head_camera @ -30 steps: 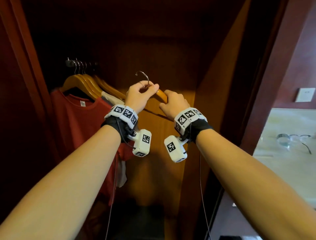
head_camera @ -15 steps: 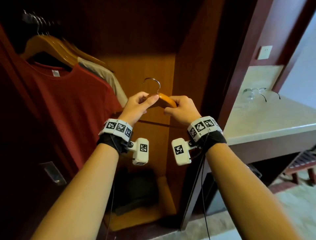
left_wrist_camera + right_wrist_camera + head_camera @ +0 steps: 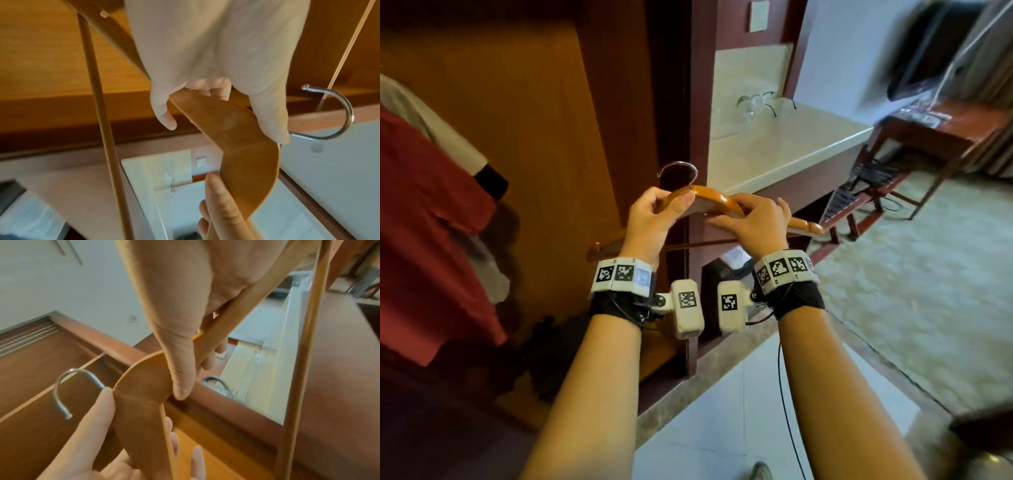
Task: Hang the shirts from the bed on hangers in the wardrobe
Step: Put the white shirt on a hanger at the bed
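Both hands clamp the hanger (image 3: 709,202), left hand (image 3: 654,219) by the hook, right hand (image 3: 753,222) beside it, its long axis lying left-right.

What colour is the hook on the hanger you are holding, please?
The hook is shiny silver metal, clearest in the left wrist view; the hanger itself is orange-brown wood.

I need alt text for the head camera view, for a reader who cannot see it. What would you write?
Two hands, left hand and right hand, hold an empty wooden hanger by its top, metal hook up, before an open wardrobe. A red shirt hangs at the left; a pale counter stands at the right.
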